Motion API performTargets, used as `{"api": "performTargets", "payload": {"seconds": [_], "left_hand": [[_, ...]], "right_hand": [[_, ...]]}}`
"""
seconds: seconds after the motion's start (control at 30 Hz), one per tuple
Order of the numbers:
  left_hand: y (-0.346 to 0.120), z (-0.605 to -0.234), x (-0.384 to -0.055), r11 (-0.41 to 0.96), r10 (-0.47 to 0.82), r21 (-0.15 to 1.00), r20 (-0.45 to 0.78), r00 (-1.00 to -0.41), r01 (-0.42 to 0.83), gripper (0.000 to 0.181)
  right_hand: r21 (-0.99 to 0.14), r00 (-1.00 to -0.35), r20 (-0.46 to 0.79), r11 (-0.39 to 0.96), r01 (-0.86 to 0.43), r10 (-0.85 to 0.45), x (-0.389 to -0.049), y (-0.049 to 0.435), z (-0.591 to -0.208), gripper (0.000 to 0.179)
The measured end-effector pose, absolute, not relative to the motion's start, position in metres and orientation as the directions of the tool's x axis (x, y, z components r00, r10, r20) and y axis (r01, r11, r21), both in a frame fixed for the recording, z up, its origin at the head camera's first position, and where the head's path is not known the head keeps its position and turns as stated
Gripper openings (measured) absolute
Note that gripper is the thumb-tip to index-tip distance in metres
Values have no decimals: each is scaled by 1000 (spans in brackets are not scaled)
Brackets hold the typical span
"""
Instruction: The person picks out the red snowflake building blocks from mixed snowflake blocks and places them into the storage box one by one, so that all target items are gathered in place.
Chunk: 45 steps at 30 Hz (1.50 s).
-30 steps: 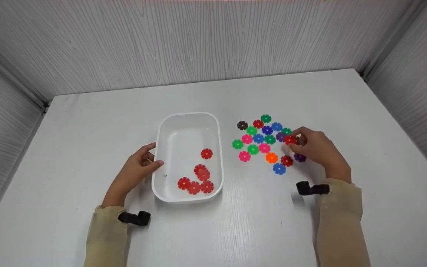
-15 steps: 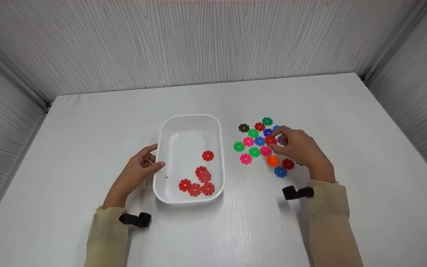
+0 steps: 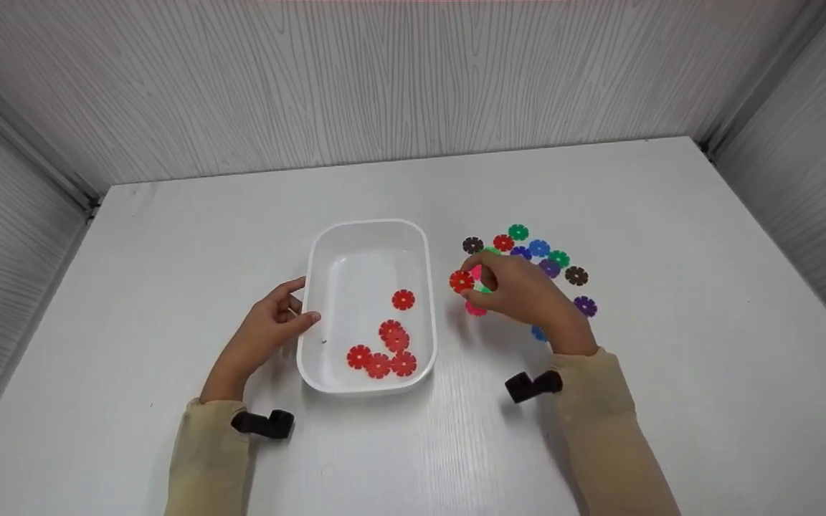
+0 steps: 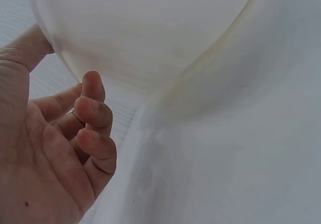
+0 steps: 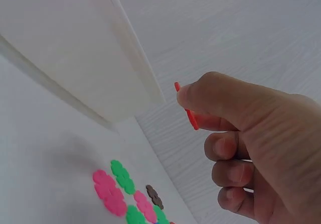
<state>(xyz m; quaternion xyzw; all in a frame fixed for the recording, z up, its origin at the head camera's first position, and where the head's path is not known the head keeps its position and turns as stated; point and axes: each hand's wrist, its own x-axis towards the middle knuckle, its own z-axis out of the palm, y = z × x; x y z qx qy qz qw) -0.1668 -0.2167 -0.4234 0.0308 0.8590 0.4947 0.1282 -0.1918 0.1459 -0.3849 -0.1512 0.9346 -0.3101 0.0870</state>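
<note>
In the head view, a white plastic tray (image 3: 357, 283) stands on the table with several red notched flower-shaped discs (image 3: 378, 365) in its near half. My left hand (image 3: 259, 337) grips its left side, thumb over the rim and fingers outside the wall. Between thumb and forefinger, my right hand (image 3: 528, 290) pinches another red notched disc (image 3: 460, 281), raised just right of the tray. The right wrist view has this disc edge-on (image 5: 192, 119) beside the tray's wall (image 5: 95, 58). Below the right hand lie loose discs of mixed colours, some hidden by it.
Around the right hand lie a brown disc (image 3: 472, 245), a red one (image 3: 503, 242), a green one (image 3: 518, 232) and purple ones (image 3: 585, 307). A grained panel (image 3: 413, 86) rises behind the table. Black wrist cameras (image 3: 533, 387) jut from both sleeves.
My right hand has carried the pinched red disc leftward from the right side of the loose discs to near the tray. The left hand keeps its place on the rim.
</note>
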Motion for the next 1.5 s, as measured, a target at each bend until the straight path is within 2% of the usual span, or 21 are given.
{"api": "performTargets", "payload": {"seconds": [0.23,0.37,0.67,0.83,0.97,1.27,1.5], "left_hand": [[-217,-424,-167,510,180,857,-191,-965,-74,69],[-217,-425,-167,504,182,860,-190,-965,-74,69],[-217,-424,-167,506,182,859,-190,-965,-74,68],[-216,-424,-167,512,172,855,-202,-964,-88,68],[-216,-423,-167,508,169,857,-198,-965,-86,66],[-217,-423,-166,510,168,857,-191,-967,-80,66],[-218,-425,-168,497,176,863,-196,-965,-85,67]], "right_hand": [[-584,-890,27,716,-383,-455,-183,114,-382,37],[-549,-861,24,713,-437,-509,-178,96,-379,36],[-519,-833,-75,735,-437,-548,-177,57,-369,41],[-507,-801,-110,727,-463,-588,-185,39,-377,43],[-473,-806,-142,755,-454,-574,-189,29,-386,46],[-315,-811,-134,800,-511,-570,-191,23,-395,47],[-329,-814,-108,793,-513,-571,-190,25,-394,52]]}}
